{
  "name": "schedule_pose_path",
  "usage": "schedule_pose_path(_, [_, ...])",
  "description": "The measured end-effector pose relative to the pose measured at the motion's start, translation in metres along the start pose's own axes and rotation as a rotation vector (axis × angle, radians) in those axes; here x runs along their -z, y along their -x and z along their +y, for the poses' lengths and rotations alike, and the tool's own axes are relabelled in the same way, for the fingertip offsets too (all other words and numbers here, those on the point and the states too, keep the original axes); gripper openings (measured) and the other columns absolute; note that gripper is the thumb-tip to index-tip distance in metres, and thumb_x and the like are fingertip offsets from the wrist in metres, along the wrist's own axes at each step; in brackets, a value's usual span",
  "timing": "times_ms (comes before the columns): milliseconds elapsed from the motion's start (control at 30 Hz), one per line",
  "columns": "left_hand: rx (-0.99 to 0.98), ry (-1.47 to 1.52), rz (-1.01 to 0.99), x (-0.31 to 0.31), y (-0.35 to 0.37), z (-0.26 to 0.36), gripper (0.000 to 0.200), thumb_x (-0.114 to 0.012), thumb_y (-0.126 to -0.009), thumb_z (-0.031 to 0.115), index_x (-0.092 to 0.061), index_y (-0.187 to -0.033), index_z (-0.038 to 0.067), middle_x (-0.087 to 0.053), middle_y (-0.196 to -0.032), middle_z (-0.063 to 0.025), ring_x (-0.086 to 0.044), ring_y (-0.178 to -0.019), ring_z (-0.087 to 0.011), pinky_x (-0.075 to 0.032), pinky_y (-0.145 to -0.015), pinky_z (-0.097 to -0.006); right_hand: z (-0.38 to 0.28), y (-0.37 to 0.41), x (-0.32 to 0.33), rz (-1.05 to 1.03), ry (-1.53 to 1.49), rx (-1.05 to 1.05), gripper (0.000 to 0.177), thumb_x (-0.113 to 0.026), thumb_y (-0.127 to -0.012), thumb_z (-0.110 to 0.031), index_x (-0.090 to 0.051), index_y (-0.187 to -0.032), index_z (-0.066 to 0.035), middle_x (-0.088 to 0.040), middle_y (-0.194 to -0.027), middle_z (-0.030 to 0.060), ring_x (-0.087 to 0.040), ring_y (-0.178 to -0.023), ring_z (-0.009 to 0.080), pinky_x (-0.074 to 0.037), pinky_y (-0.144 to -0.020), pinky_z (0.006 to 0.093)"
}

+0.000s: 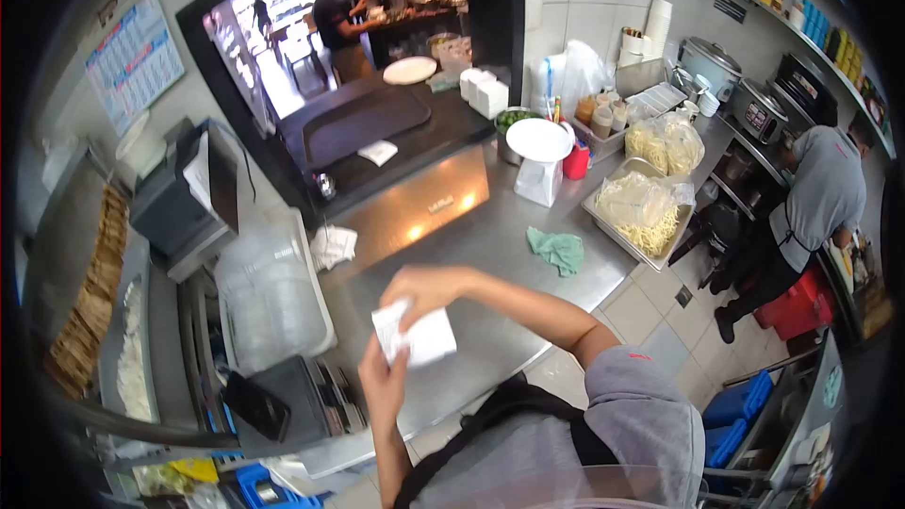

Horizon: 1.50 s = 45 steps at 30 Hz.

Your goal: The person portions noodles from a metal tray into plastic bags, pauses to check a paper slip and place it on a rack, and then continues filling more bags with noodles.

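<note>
A folded piece of white paper is held up over the steel counter. My left hand grips its lower left edge, thumb against the sheet. From above, my right hand pinches the same paper near its upper left; its fingers are partly blurred. Any print on the sheet is too faint to read. On the counter to the right lies a crumpled green cloth. Some crumpled white paper sits at the counter's left, below the pass window.
A white kitchen scale and a metal tray of noodles stand along the counter's right. A clear-lidded container and a dark phone are to the left. A co-worker bends at the right-hand shelves.
</note>
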<state>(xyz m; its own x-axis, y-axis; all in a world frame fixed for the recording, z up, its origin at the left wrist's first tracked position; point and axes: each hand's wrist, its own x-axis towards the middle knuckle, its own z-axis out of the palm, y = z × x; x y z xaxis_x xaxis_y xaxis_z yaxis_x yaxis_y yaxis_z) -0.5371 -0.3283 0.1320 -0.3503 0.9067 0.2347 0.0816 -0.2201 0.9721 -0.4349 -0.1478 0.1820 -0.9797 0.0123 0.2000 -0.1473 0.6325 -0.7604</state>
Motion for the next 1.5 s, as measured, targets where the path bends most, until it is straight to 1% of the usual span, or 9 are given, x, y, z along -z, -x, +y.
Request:
schedule_pose_path(100, [0.069,0.138,0.030,-0.020,-0.033,0.002,0.029,-0.058,-0.085,-0.001,-0.054,-0.113,-0.006,-0.061,-0.101,-0.0051,-0.055,-0.092,-0.0095,-0.044,-0.080,-0.0238,0.001,0.035,0.006,0.617,-0.122,0.148,0.037,-0.068,-0.079,-0.020,-0.058,-0.110,-0.002,-0.063,-0.104,0.0094,-0.060,-0.092,0.0203,-0.048,-0.080,0.0311])
schedule_pose_path(233, [0.085,0.378,0.110,-0.050,-0.060,-0.002,0.034,-0.060,-0.084,-0.001,-0.052,-0.117,-0.006,-0.062,-0.108,-0.0098,-0.059,-0.097,-0.0122,-0.045,-0.085,-0.0251,-0.015,0.085,0.012,0.965,-0.833,-0.230,0.031,-0.059,-0.088,-0.020,-0.053,-0.116,-0.009,-0.060,-0.106,0.0054,-0.057,-0.095,0.0133,-0.044,-0.083,0.0264])
schedule_pose_path(633, [0.064,0.594,0.238,-0.169,-0.101,-0.013,0.046,-0.044,-0.087,-0.008,-0.041,-0.132,0.000,-0.052,-0.125,-0.0141,-0.054,-0.109,-0.0147,-0.042,-0.092,-0.0293,0.051,0.160,0.071,0.918,-0.871,-0.191,0.023,-0.055,-0.089,-0.007,-0.052,-0.111,-0.002,-0.064,-0.102,0.0056,-0.060,-0.093,0.0096,-0.047,-0.080,0.0256])
schedule_pose_path(833, [-0.002,0.126,0.391,-0.223,-0.125,-0.055,0.056,-0.037,-0.084,-0.011,-0.038,-0.137,0.007,-0.045,-0.136,-0.0111,-0.045,-0.121,-0.0168,-0.033,-0.099,-0.0277,0.073,0.202,0.125,0.819,-1.004,-0.128,0.033,-0.053,-0.089,-0.005,-0.048,-0.122,-0.001,-0.062,-0.110,0.0079,-0.059,-0.099,0.0121,-0.045,-0.087,0.0269])
schedule_pose_path(867, [0.053,0.166,0.257,-0.229,-0.128,-0.057,0.052,-0.038,-0.086,-0.007,-0.040,-0.136,0.006,-0.040,-0.140,-0.0088,-0.041,-0.124,-0.0178,-0.031,-0.101,-0.0263,0.077,0.206,0.132,0.775,-1.030,-0.132,0.034,-0.054,-0.089,-0.005,-0.048,-0.122,-0.001,-0.062,-0.111,0.0077,-0.059,-0.099,0.0120,-0.044,-0.087,0.0268])
schedule_pose_path(1067, [0.090,0.785,0.273,-0.277,-0.142,-0.051,0.035,-0.044,-0.096,0.020,-0.050,-0.123,-0.002,-0.055,-0.121,-0.0111,-0.049,-0.115,-0.0162,-0.037,-0.097,-0.0286,0.104,0.213,0.151,0.475,-0.899,-0.201,0.031,-0.055,-0.088,-0.006,-0.052,-0.118,0.002,-0.062,-0.108,0.0070,-0.059,-0.096,0.0104,-0.044,-0.085,0.0254])
schedule_pose_path(1200, [0.025,0.444,0.343,-0.292,-0.148,-0.056,0.027,-0.049,-0.094,0.015,-0.057,-0.114,-0.002,-0.061,-0.106,-0.0057,-0.054,-0.097,-0.0094,-0.042,-0.084,-0.0238,0.119,0.216,0.157,0.394,-0.847,-0.207,0.028,-0.056,-0.088,-0.004,-0.053,-0.115,0.003,-0.062,-0.101,0.0060,-0.058,-0.093,0.0104,-0.045,-0.081,0.0240])
schedule_pose_path(1400, [0.017,0.279,0.445,-0.310,-0.163,-0.058,0.027,-0.052,-0.093,0.013,-0.056,-0.114,-0.004,-0.061,-0.106,-0.0052,-0.053,-0.095,-0.0081,-0.044,-0.080,-0.0233,0.125,0.216,0.158,0.763,-0.686,-0.046,0.022,-0.060,-0.080,0.005,-0.059,-0.103,0.002,-0.061,-0.089,0.0062,-0.058,-0.090,0.0144,-0.046,-0.077,0.0254])
schedule_pose_path(1500, [0.006,0.250,0.524,-0.317,-0.169,-0.066,0.031,-0.051,-0.093,0.012,-0.052,-0.120,-0.005,-0.057,-0.113,-0.0076,-0.052,-0.102,-0.0109,-0.042,-0.087,-0.0251,0.132,0.222,0.176,0.646,-0.177,0.060,0.016,-0.061,-0.079,0.005,-0.063,-0.095,0.001,-0.061,-0.090,0.0090,-0.058,-0.088,0.0160,-0.046,-0.075,0.0274])
